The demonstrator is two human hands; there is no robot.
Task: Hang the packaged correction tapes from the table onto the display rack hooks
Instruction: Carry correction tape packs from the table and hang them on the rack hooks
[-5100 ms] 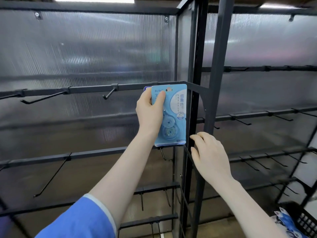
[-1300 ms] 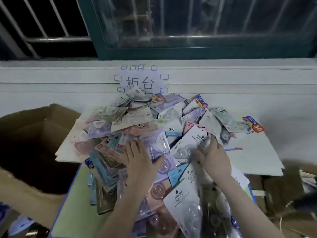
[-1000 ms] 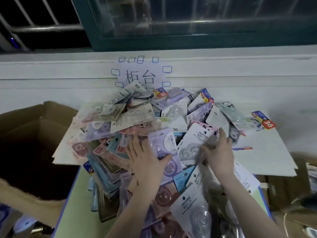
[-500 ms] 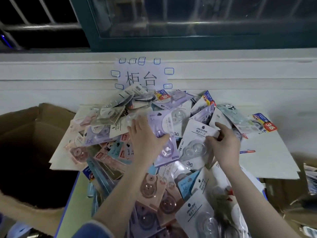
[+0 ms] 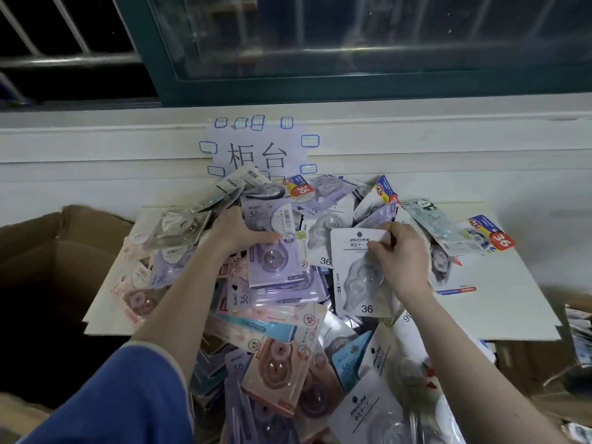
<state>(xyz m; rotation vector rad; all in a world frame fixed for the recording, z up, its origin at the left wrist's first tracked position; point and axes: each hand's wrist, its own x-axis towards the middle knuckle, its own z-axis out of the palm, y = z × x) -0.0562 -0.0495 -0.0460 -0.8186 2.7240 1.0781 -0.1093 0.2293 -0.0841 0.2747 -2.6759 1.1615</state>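
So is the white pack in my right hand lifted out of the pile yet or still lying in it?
Lifted, mostly: the right hand pinches the white pack by its top edge, facing the camera above the pile.

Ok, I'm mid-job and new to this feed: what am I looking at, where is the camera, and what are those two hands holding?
There is no machine here: a person works with bare hands, and the one camera sits on their head, looking forward and down. The table carries a big loose pile of packaged correction tapes. The left hand grips a purple pack, thumb across its front. The right hand pinches a white pack marked 36 near its top edge. A paper sign is taped to the wall behind, and an open cardboard box stands at the left. The display rack is out of view.
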